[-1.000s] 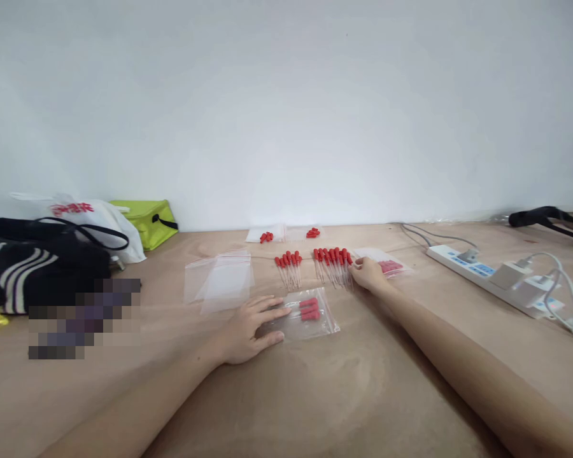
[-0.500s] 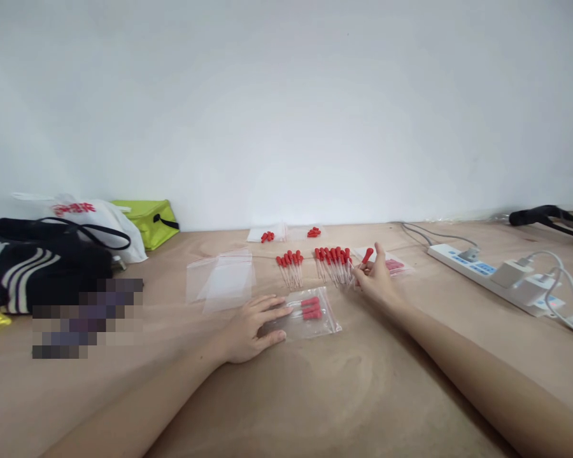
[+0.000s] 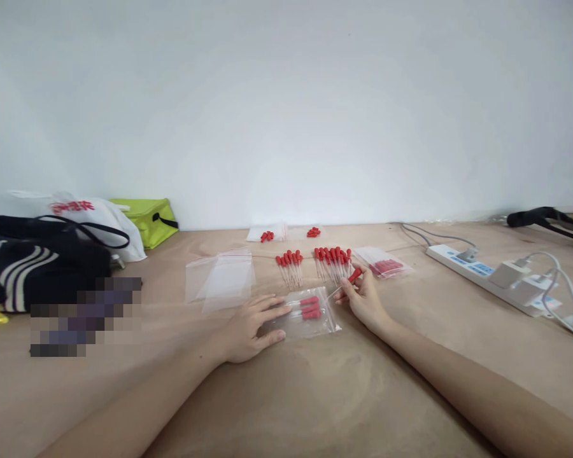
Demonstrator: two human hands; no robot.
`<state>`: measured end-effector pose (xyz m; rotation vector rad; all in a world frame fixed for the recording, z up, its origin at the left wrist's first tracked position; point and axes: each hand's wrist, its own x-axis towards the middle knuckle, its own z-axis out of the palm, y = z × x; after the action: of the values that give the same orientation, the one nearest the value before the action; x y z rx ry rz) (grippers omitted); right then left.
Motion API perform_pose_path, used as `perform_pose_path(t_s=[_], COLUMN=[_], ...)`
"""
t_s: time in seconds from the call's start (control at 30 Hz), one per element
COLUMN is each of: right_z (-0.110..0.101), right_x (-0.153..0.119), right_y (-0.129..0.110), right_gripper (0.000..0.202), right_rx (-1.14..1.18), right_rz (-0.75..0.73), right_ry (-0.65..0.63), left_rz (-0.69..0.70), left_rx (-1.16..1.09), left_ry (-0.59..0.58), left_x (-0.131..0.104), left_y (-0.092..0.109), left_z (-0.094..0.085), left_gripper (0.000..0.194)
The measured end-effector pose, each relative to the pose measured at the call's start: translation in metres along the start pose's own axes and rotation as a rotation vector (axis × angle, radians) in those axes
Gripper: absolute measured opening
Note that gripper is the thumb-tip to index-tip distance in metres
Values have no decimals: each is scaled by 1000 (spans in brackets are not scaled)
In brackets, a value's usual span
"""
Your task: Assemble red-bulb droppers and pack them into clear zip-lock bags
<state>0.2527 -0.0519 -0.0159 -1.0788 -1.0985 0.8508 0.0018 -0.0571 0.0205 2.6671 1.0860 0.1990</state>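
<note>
My left hand (image 3: 255, 327) lies with its fingers apart on the left end of a clear zip bag (image 3: 318, 327), which holds red-bulbed droppers (image 3: 310, 308). Just right of that bag, my right hand (image 3: 363, 302) pinches one dropper (image 3: 354, 275); its red bulb points up to the right and its thin clear tip points left toward the bag's opening side. Behind my right hand stand out two groups of loose droppers, a larger one (image 3: 333, 256) and a smaller one (image 3: 289, 259), lying on the table. A filled bag with red bulbs (image 3: 386, 267) lies beyond my right hand.
Flat clear bags (image 3: 229, 283) lie left of the droppers. Small red pieces (image 3: 267, 236) rest on bags near the wall. A power strip (image 3: 482, 278) with plugs and cables is on the right. A black bag (image 3: 52, 267) and a green box bag (image 3: 155, 222) stand left.
My right hand has moved left and nearer to me with the dropper, which now tilts with its tip toward the bag. My left hand has stayed in place.
</note>
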Motion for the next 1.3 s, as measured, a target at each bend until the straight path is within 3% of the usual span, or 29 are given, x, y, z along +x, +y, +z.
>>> perform_pose_path(t_s=[0.3, 0.5, 0.7, 0.83, 0.97, 1.3], right_z=[-1, 2, 1, 0, 1, 1], right_x=[1, -2, -1, 0, -4, -10], right_y=[-1, -1, 0, 2, 3, 6], right_gripper=[47, 49, 49, 39, 32, 43], right_rx=[38, 66, 117, 19, -170, -326], right_rz=[-7, 66, 127, 186, 113, 26], right_ry=[26, -66, -30, -151, -289, -427], left_rz=[2, 5, 7, 9, 13, 17], left_rx=[-14, -9, -4, -2, 2, 1], left_ry=[2, 3, 12, 29, 44, 55], left_x=[0, 0, 0, 0, 0, 1], left_y=[0, -2, -1, -1, 0, 0], left_z=[2, 2, 2, 3, 3, 2], left_gripper=[47, 47, 46, 46, 47, 47])
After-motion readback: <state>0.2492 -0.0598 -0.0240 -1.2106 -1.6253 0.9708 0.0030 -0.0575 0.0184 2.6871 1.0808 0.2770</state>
